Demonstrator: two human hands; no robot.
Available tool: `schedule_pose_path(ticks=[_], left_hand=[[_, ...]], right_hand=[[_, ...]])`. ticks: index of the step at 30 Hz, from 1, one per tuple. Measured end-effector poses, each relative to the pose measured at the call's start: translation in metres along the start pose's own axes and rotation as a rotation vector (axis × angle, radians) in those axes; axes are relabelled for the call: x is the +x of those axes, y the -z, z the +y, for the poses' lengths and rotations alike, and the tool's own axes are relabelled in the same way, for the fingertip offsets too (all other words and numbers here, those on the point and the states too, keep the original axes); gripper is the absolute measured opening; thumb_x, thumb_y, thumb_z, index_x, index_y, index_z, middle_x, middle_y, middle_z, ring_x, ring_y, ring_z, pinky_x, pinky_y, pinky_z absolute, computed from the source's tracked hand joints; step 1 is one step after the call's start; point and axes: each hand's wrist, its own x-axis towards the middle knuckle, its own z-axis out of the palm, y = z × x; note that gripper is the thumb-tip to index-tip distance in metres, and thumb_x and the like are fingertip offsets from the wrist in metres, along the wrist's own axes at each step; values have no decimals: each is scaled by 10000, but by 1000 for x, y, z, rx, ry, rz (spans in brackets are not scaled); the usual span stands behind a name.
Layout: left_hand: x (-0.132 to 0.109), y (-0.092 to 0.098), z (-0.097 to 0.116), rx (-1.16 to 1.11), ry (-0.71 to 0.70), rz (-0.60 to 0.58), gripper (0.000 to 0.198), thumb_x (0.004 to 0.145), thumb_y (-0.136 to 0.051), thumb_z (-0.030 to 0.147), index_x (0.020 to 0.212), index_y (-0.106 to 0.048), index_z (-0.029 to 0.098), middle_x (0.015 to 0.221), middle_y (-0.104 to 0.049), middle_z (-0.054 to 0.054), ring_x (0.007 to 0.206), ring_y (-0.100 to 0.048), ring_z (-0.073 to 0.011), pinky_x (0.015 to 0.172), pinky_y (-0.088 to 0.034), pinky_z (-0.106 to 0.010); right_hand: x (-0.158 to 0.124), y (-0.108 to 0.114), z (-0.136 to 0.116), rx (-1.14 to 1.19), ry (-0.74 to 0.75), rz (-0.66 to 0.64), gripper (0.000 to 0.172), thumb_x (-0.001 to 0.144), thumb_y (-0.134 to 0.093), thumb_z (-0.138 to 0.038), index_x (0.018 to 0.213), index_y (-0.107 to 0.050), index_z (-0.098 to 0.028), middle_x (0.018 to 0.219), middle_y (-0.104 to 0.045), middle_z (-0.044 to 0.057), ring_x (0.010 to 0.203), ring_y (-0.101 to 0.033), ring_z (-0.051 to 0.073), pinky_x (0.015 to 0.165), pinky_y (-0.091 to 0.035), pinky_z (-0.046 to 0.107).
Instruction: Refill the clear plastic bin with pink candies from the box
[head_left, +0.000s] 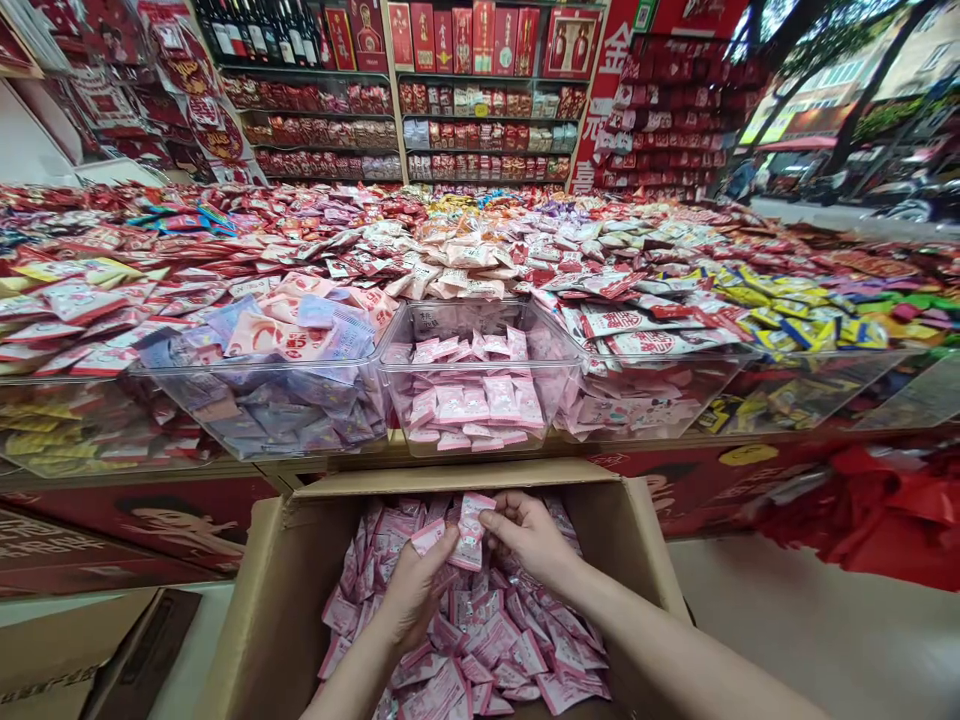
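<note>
Left hand (417,585): fingers closed on pink packet (426,537).
Right hand (534,541): fingers pinching second packet (472,530).
Carton (255,600): below both hands.
Clear bin (553,365): carton's 12 o'clock.

At the lower centre were one bare left hand (418,590) and one bare right hand (534,545), with two small pink-and-white plastic packets (471,535) at their fingers. One open brown cardboard box (304,570) held too many more to count; one other brown cardboard carton (67,640) lay lower left. At least six clear plastic bins (450,367) crossed mid-frame, below two upper shelf bays (487,78).
</note>
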Motion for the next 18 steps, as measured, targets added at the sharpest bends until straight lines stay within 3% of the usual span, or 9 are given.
schedule_pose_path(ticks=[7,11,14,16,18], left_hand=[[-1,-2,0,25,1,7,313,540,-683,338,783,-603,158,723,-671,-39,736,-596,-195,660,-434,-276],[2,5,-3,-92,66,20,273,637,-600,361,835,-589,174,744,-671,-35,759,-602,-200,646,-450,-288],[6,12,-8,-179,68,36,229,664,-568,307,853,-579,178,743,-659,-22,760,-598,-184,654,-458,-283],[8,17,-12,-176,77,50,181,654,-567,263,813,-576,178,695,-642,-1,712,-593,-167,644,-462,-278],[10,21,-16,-159,102,79,110,665,-538,248,742,-563,174,606,-606,17,617,-575,-147,621,-465,-283]], right_hand=[[-4,-2,7,-97,99,-165,300,624,-612,-264,858,-445,-178,785,-572,12,718,-544,138,640,-418,245],[-14,-1,4,-498,306,-115,202,684,-535,-196,876,-476,-172,787,-563,23,714,-517,141,635,-409,253],[-34,-4,-33,-730,618,-150,190,701,-506,-135,887,-491,-173,820,-554,37,756,-488,143,677,-395,266],[-46,-4,-75,-768,848,-187,209,725,-478,-107,922,-484,-177,845,-555,44,788,-485,139,702,-394,267],[-48,0,-125,-786,1076,-122,222,741,-461,-99,948,-475,-178,860,-559,48,816,-491,136,723,-394,272]])
